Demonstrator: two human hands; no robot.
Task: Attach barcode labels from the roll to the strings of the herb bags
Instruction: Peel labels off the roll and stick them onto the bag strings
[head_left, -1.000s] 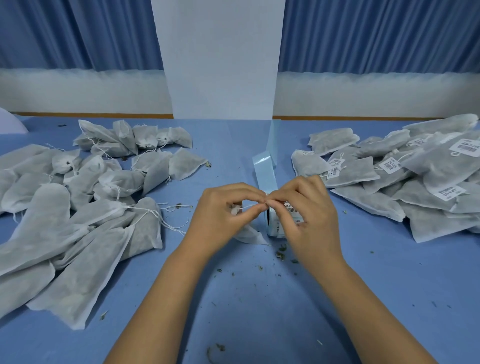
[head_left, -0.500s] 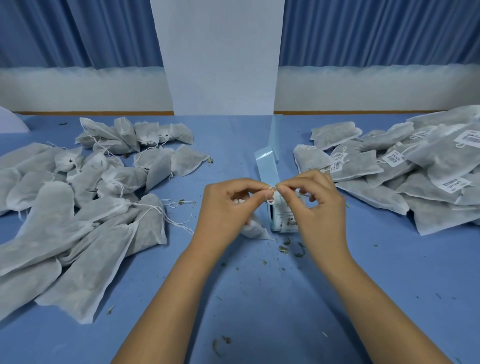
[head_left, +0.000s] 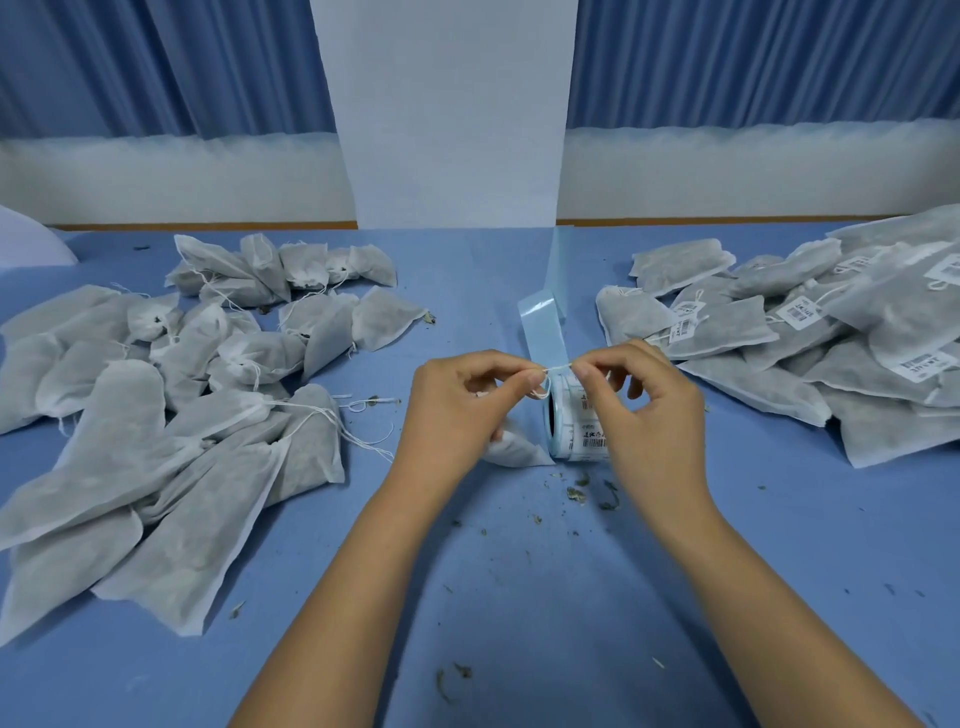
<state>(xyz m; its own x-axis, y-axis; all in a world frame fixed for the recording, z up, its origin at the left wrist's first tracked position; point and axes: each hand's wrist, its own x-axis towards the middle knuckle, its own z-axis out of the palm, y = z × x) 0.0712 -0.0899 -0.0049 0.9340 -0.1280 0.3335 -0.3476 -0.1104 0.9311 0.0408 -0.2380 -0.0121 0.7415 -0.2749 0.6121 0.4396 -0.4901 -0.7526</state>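
- The left hand (head_left: 457, 410) and the right hand (head_left: 649, 410) are raised near the middle of the bench (head_left: 519, 597). Each pinches one end of a thin white string (head_left: 557, 368) between thumb and forefinger.
- The string spans the small gap between the fingertips, and a small loop hangs by the left thumb.
- The herb bag (head_left: 511, 449) lies under the left hand, with only a white corner showing.
- The label roll (head_left: 576, 421) stands on edge just behind the hands. Its blue liner strip (head_left: 543, 332) trails towards the far edge.
- A pile of unlabelled bags (head_left: 156, 415) fills the left side of the bench.
- A pile of bags with barcode labels (head_left: 831, 338) lies at the right edge.
- Herb crumbs (head_left: 582, 491) are scattered near the roll.
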